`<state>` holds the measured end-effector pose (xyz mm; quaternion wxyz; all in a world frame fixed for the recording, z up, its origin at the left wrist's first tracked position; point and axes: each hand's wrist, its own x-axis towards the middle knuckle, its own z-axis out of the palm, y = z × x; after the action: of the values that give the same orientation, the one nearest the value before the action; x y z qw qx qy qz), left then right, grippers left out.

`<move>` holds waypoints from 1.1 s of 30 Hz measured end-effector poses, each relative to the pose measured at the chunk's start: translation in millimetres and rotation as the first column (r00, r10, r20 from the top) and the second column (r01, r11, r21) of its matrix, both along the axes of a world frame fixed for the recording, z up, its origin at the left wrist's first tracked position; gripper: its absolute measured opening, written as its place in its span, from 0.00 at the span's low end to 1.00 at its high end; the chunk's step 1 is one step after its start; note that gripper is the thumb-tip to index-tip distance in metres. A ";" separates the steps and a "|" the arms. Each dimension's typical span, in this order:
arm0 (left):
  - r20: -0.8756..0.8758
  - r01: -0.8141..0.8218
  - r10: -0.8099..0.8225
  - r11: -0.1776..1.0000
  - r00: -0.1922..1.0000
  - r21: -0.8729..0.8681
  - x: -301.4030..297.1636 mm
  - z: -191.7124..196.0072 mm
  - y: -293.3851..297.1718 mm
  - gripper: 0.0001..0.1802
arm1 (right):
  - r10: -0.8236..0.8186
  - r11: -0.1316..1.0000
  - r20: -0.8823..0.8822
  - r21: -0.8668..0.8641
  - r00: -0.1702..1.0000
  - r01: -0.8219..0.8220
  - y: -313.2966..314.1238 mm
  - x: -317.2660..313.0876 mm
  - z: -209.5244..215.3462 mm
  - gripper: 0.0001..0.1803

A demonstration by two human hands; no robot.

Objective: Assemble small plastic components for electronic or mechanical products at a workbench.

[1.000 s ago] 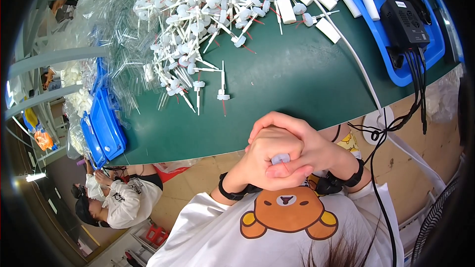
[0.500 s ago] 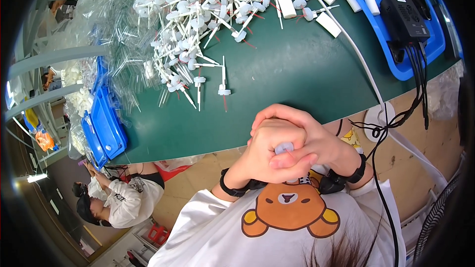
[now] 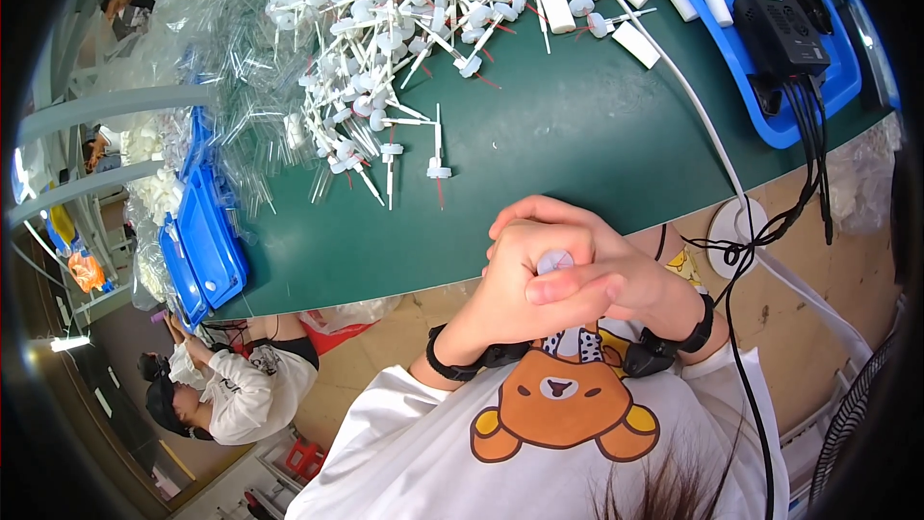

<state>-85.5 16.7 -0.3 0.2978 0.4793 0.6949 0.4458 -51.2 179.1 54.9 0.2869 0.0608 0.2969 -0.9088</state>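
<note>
Hands [image 3: 568, 279] shifted slightly; white cap [image 3: 554, 261] faces upward.

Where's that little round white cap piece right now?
In the head view the small round white cap sits low and centre, pinched between the left hand and right hand, just off the near edge of the green table.

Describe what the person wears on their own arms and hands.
Both hands, left hand and right hand, are bare, with no gloves or rings visible. Each wrist carries a black band: the left black wristband is a slim strap, the right black wristband joins a bulkier black unit. The forearms are uncovered up to the white short-sleeved shirt.
</note>
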 end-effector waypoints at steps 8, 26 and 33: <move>0.932 -0.414 -0.352 0.864 -0.085 0.288 -3.8 78.3 29.5 0.23 | 0.083 0.968 0.052 -0.241 0.995 -0.068 24.4 8.8 15.0 0.37; 0.934 -0.319 -0.320 0.878 0.162 0.356 5.3 87.9 23.3 0.28 | 0.147 0.941 -0.153 -0.282 0.977 -0.186 26.0 19.8 7.6 0.38; 0.936 -0.366 -0.007 0.919 0.353 0.144 9.1 100.7 26.0 0.20 | 0.116 0.981 -0.238 -0.125 0.964 -0.149 23.1 19.0 4.0 0.34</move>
<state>-76.4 42.7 100.4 0.4978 0.1097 0.3727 0.7755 -32.2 202.2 58.9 0.3143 -0.0853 0.2662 -0.9072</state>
